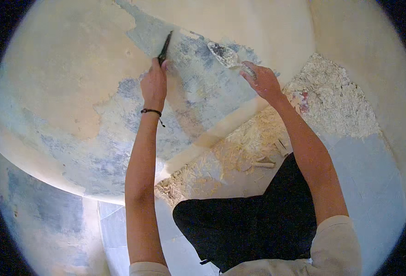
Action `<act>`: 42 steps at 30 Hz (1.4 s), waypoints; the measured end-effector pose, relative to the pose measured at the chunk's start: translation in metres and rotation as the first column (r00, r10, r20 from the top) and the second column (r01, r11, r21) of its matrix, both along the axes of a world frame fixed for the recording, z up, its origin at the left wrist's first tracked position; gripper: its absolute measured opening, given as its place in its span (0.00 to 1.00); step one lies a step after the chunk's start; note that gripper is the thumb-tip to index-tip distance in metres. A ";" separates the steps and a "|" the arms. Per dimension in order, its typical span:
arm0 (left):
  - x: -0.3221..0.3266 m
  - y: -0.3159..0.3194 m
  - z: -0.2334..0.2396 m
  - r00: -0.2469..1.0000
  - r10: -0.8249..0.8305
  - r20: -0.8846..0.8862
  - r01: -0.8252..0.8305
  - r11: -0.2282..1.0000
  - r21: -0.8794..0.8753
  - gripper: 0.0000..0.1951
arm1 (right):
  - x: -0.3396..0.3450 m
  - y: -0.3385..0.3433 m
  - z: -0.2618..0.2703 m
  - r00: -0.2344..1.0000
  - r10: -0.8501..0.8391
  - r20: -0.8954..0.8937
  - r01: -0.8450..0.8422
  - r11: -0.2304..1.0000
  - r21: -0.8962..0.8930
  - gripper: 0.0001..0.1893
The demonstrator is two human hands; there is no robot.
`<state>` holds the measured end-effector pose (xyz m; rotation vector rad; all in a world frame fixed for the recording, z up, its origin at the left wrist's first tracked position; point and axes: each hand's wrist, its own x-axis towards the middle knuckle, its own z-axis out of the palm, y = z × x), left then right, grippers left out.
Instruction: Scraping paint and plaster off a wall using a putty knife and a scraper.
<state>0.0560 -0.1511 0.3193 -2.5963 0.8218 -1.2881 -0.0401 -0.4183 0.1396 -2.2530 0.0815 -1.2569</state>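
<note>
Before me rises a wall [203,82] with patchy blue-grey areas and cream paint on it. My left hand [154,84], with a dark cord bracelet on its wrist, grips a dark, narrow scraper-like tool [165,48] that points up, seen nearly edge-on. To its right, my right hand [262,81] holds the handle of a pointed trowel [223,54]. The trowel's blade is smeared with whitish material and points up and left, over the bared blue-grey patch. Whether either tool touches the wall is not clear.
A large heap of pale flakes [337,100] lies at the right. More yellowish scrapings [237,151] are strewn along the wall's foot by a cream skirting strip [216,132]. Light blue tiled floor [361,172] shows at the right. A wall corner edge [68,190] curves at the lower left.
</note>
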 end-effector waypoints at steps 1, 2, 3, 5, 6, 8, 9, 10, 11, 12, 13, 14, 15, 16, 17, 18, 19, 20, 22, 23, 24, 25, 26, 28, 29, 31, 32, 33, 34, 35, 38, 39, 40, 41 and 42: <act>0.000 0.001 0.000 1.000 0.020 0.007 -0.019 0.999 -0.041 0.16 | 0.000 0.002 0.000 0.999 0.004 0.051 -0.004 1.000 -0.003 0.23; 0.000 -0.001 0.000 1.000 0.016 0.008 -0.015 0.999 -0.040 0.16 | 0.000 0.004 0.001 0.995 0.008 0.101 -0.008 1.000 -0.006 0.23; 0.000 -0.001 -0.003 1.000 -0.011 0.008 0.011 1.000 -0.028 0.16 | -0.002 0.006 0.004 0.995 0.011 0.097 -0.010 1.000 -0.005 0.23; 0.001 -0.001 -0.006 0.999 -0.034 0.002 0.034 0.999 -0.016 0.16 | -0.005 0.007 0.013 0.997 0.044 -0.060 -0.041 0.998 0.052 0.24; 0.004 -0.005 -0.006 1.000 -0.030 0.003 0.030 1.000 0.003 0.16 | -0.006 0.006 0.013 0.997 0.046 -0.062 -0.043 0.998 0.049 0.24; 0.003 -0.005 -0.005 1.000 -0.023 0.003 0.023 1.000 0.019 0.17 | -0.008 0.005 0.012 0.997 0.046 -0.066 -0.040 0.995 0.090 0.24; 0.004 -0.003 -0.004 0.999 -0.032 -0.007 0.032 0.999 0.026 0.17 | -0.007 0.004 0.012 0.997 0.042 -0.062 -0.036 0.995 0.088 0.24; 0.005 -0.002 -0.003 0.999 -0.041 -0.017 0.042 0.999 0.034 0.17 | -0.008 0.005 0.011 0.998 0.038 -0.054 -0.033 0.996 0.084 0.23; 0.006 -0.002 -0.003 0.999 -0.045 -0.013 0.046 0.998 0.033 0.17 | -0.008 0.004 0.010 0.998 0.034 -0.046 -0.031 0.996 0.080 0.23; 0.005 -0.002 -0.004 0.997 -0.072 -0.016 0.072 0.997 0.019 0.17 | -0.007 0.004 0.008 0.998 0.033 -0.046 -0.029 0.996 0.082 0.23; 0.004 -0.003 -0.006 0.995 -0.098 -0.020 0.099 0.995 0.005 0.17 | -0.005 0.003 0.006 1.000 0.011 -0.027 -0.009 0.998 0.059 0.23; 0.004 -0.006 -0.008 0.995 -0.101 -0.022 0.101 0.995 0.007 0.17 | -0.004 0.002 0.004 1.000 -0.012 -0.009 0.012 0.999 0.036 0.23; 0.003 -0.008 -0.012 0.995 -0.094 -0.037 0.093 0.995 -0.034 0.17 | -0.004 0.002 0.005 1.000 -0.010 -0.013 0.011 0.999 0.038 0.23; 0.003 -0.011 -0.015 0.995 -0.088 -0.054 0.084 0.994 -0.076 0.17 | -0.002 0.002 0.006 0.999 0.024 -0.025 -0.023 0.998 0.058 0.23; 0.003 -0.011 -0.018 0.994 -0.087 -0.059 0.083 0.994 -0.074 0.17 | -0.001 0.003 0.007 0.998 0.059 -0.036 -0.056 0.995 0.080 0.23; 0.003 -0.012 -0.022 0.995 -0.080 -0.052 0.075 0.992 -0.105 0.17 | -0.002 0.004 0.010 0.997 0.056 -0.043 -0.052 0.995 0.082 0.23; 0.003 -0.013 -0.025 0.996 -0.073 -0.045 0.066 0.988 -0.136 0.17 | -0.004 0.006 0.014 0.999 0.038 -0.026 -0.036 0.997 0.068 0.22; 0.004 -0.014 -0.027 0.996 -0.074 -0.051 0.067 0.989 -0.135 0.17 | -0.005 0.006 0.015 1.000 0.021 -0.009 -0.020 0.998 0.054 0.21; 0.003 -0.017 -0.027 0.996 -0.041 -0.077 0.042 0.999 0.012 0.16 | -0.003 -0.001 0.012 0.999 0.001 -0.035 0.002 0.998 0.065 0.23; 0.005 -0.016 -0.036 0.996 -0.043 -0.080 0.044 0.999 0.011 0.16 | -0.003 -0.005 0.011 0.998 -0.017 -0.055 0.021 0.997 0.076 0.24; 0.009 -0.006 -0.047 0.989 -0.103 -0.105 0.118 0.983 0.142 0.16 | -0.003 0.000 0.014 0.999 -0.001 -0.043 0.005 0.997 0.081 0.24; 0.009 -0.004 -0.055 0.976 -0.169 -0.140 0.202 0.943 0.263 0.15 | -0.007 0.002 0.016 0.994 0.023 -0.105 -0.011 0.993 0.114 0.25; 0.006 0.001 -0.064 0.983 -0.116 -0.145 0.143 0.972 0.189 0.16 | -0.008 0.003 0.019 0.985 0.049 -0.165 -0.024 0.989 0.148 0.25; 0.002 0.000 -0.061 0.984 -0.059 -0.168 0.075 0.993 0.091 0.17 | 0.001 0.000 0.005 1.000 0.001 -0.014 0.000 0.997 0.072 0.25; 0.002 -0.001 -0.058 0.978 0.014 -0.207 -0.015 1.000 -0.003 0.18 | 0.006 -0.004 -0.003 0.991 -0.018 0.131 0.018 1.000 -0.002 0.25; 0.001 -0.001 -0.047 0.986 -0.008 -0.164 -0.002 0.998 -0.060 0.19 | 0.006 -0.004 -0.002 0.998 -0.007 0.055 0.004 0.999 0.039 0.24; 0.003 -0.002 -0.041 0.993 -0.026 -0.119 0.014 0.995 -0.103 0.19 | 0.006 -0.005 -0.003 1.000 0.011 -0.018 -0.010 0.997 0.080 0.24; 0.000 -0.004 -0.029 0.997 -0.036 -0.066 0.027 0.990 -0.141 0.18 | 0.006 -0.005 0.000 1.000 0.014 -0.016 -0.013 0.996 0.084 0.24; -0.001 -0.007 -0.023 0.997 -0.038 -0.073 0.027 0.990 -0.139 0.18 | 0.004 -0.007 -0.001 1.000 0.012 -0.005 -0.012 0.997 0.070 0.23; -0.001 -0.010 -0.019 0.997 -0.063 -0.043 0.056 0.987 -0.154 0.20 | 0.003 -0.009 -0.001 1.000 0.011 0.006 -0.011 0.998 0.055 0.22; 0.007 -0.004 -0.021 0.995 -0.097 -0.015 0.094 0.987 -0.131 0.22 | 0.007 -0.002 0.006 0.998 0.039 0.046 -0.042 0.997 0.065 0.19; 0.006 -0.005 -0.021 0.992 -0.122 -0.014 0.120 0.987 -0.106 0.22 | 0.008 -0.002 0.005 0.998 0.041 0.042 -0.044 0.997 0.063 0.19; 0.006 -0.006 -0.019 0.993 -0.120 -0.017 0.117 0.987 -0.110 0.22 | 0.008 -0.003 0.006 0.998 0.048 0.038 -0.051 0.996 0.074 0.19; 0.006 -0.008 -0.017 0.995 -0.092 -0.046 0.089 0.994 -0.065 0.18 | 0.007 -0.002 0.006 0.998 0.056 0.036 -0.058 0.995 0.084 0.19; 0.004 -0.009 -0.013 0.996 -0.062 -0.069 0.060 0.998 -0.021 0.15 | 0.006 -0.003 0.006 0.997 0.061 0.039 -0.064 0.995 0.078 0.19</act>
